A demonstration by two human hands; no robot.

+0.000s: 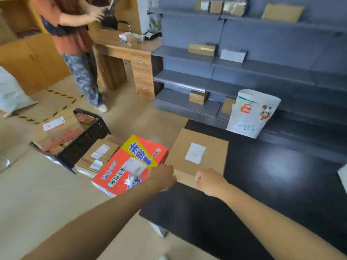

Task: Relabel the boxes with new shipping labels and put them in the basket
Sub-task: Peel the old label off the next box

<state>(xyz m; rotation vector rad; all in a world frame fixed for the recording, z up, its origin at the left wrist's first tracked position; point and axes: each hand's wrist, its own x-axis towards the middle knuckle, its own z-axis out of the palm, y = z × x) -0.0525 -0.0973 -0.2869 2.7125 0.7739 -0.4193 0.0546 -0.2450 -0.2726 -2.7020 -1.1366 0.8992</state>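
My left hand [163, 177] grips the near right edge of a red and yellow printed box [131, 164], held tilted just off the left edge of the black table [272, 175]. A torn label shows on the box's top. My right hand [208, 182] hovers with fingers curled, holding nothing, over the near edge of a flat brown box [199, 156] that lies on the table and bears a white label [195, 153]. A black basket [88, 137] on the floor to the left holds a labelled cardboard box [60, 132].
Brown labelled boxes [97, 156] lie on the floor between the basket and the table. A white printed bag [251, 113] stands at the table's far edge. Grey shelves [244, 68] with small boxes fill the back. Another person [75, 44] stands by a wooden desk [129, 59].
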